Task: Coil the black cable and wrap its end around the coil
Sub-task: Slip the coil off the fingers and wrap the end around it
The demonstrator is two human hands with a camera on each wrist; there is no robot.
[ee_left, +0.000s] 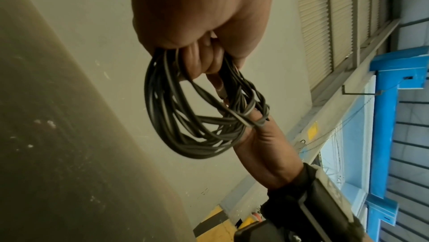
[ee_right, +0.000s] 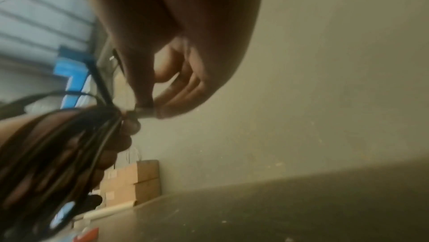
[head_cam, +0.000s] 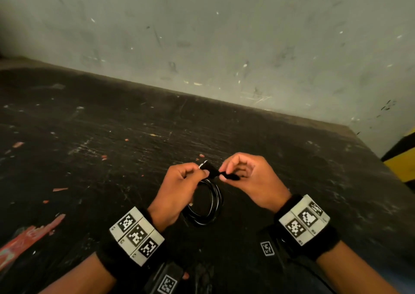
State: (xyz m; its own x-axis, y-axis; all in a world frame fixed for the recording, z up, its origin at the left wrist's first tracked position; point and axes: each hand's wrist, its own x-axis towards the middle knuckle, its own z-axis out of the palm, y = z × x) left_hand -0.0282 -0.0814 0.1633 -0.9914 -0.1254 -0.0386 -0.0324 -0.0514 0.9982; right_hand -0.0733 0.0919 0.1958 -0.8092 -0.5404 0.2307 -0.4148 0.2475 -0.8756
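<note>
Left hand (head_cam: pixel 177 188) gripping black cable (head_cam: pixel 208 206) coil hanging below, right hand (head_cam: pixel 249 179) pinching its end

A scratched dark table (head_cam: pixel 112 136) fills the frame's lower half, a scuffed grey wall (head_cam: pixel 224 35) above; cardboard boxes (ee_right: pixel 137 181) sit lower left.

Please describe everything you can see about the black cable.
The black cable is thin and glossy, wound into a round coil of many loops. The left hand grips the top of the coil, which hangs above the dark table. The right hand pinches its end beside the left fingers. A pale connector tip shows there.
</note>
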